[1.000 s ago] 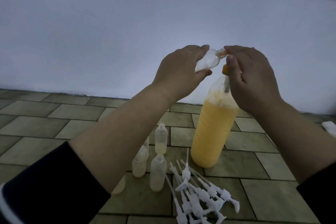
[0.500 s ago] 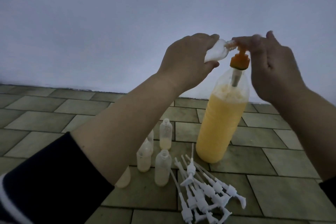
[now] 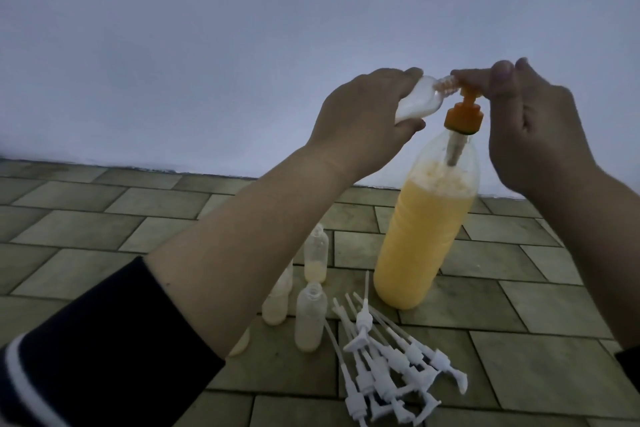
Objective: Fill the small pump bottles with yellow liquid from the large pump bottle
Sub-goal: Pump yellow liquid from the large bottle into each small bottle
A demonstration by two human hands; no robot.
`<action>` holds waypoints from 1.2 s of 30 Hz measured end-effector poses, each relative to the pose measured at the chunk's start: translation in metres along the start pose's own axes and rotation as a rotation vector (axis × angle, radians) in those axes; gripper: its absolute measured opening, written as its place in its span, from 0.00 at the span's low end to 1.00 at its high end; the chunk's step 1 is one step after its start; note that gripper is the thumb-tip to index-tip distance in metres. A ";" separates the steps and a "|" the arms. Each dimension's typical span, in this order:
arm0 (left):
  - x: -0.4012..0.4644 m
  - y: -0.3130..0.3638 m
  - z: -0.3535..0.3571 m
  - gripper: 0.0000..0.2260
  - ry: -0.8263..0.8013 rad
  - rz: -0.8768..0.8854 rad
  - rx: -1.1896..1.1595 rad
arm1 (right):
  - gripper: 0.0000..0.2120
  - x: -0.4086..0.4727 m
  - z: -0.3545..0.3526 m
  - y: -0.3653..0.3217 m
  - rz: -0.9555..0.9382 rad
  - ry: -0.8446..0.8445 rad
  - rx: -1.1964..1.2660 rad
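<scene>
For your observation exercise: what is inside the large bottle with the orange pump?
The large bottle holds opaque yellow liquid with froth on top, an air gap above, and the pump's tube dipping in. The liquid hides the tube's lower end.
</scene>
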State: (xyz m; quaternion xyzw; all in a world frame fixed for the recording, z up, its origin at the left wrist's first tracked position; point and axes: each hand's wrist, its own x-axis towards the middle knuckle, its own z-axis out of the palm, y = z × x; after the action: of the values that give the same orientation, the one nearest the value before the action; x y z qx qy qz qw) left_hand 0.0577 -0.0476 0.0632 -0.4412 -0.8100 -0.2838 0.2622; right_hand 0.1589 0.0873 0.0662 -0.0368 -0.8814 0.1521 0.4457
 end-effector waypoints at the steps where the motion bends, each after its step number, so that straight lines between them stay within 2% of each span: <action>1: 0.002 0.001 -0.001 0.24 0.005 -0.004 -0.005 | 0.24 0.003 -0.004 0.000 -0.002 -0.006 -0.007; 9: -0.001 0.008 0.003 0.24 0.037 -0.003 -0.051 | 0.22 -0.006 0.010 0.016 0.053 0.106 -0.025; 12: -0.001 0.009 0.006 0.25 0.030 0.018 0.000 | 0.23 -0.008 0.013 0.017 0.054 0.078 -0.056; 17: 0.005 0.005 -0.001 0.25 0.051 -0.010 0.019 | 0.24 0.001 0.004 0.010 0.026 0.007 0.029; 26: -0.002 0.002 0.005 0.24 0.043 0.002 0.027 | 0.22 -0.006 0.026 0.015 0.046 0.109 -0.010; 31: 0.003 -0.002 0.000 0.25 0.052 0.000 0.061 | 0.25 0.007 0.016 0.010 -0.047 0.050 -0.058; 36: 0.006 -0.003 0.002 0.25 0.087 0.012 0.067 | 0.24 0.005 0.027 0.015 -0.100 0.139 -0.132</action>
State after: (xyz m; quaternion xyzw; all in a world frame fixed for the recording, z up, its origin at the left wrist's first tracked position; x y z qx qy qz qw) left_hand 0.0522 -0.0439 0.0655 -0.4243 -0.8042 -0.2739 0.3134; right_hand 0.1336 0.0962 0.0508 -0.0326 -0.8571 0.0682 0.5095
